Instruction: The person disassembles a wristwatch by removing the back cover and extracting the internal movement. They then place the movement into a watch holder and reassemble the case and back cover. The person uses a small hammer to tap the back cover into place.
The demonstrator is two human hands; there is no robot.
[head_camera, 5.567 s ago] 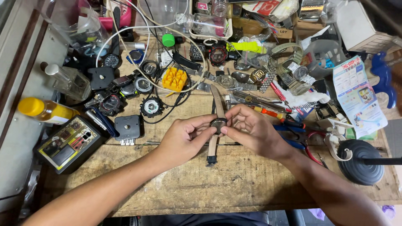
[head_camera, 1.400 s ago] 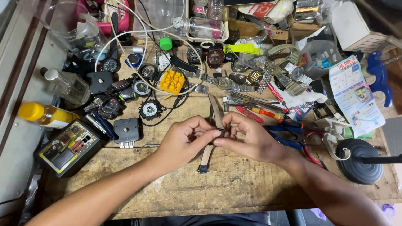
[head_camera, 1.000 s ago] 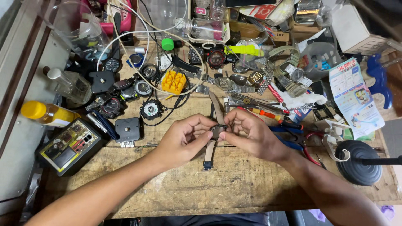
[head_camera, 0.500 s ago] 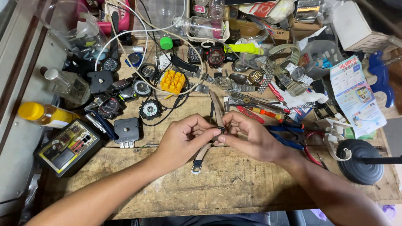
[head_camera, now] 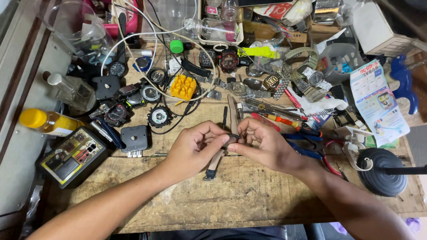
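While gripped as before, watch strap (head_camera: 214, 161) lower-left again.

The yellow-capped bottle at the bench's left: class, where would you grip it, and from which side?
Grip the yellow-capped bottle around its body from above. It lies on its side, cap pointing left, so the rounded flank faces up; the meter box crowds its near side.

The watch (head_camera: 231, 140) case is hidden between the fingertips of both hands. The far clutter runs past the picture's edge.
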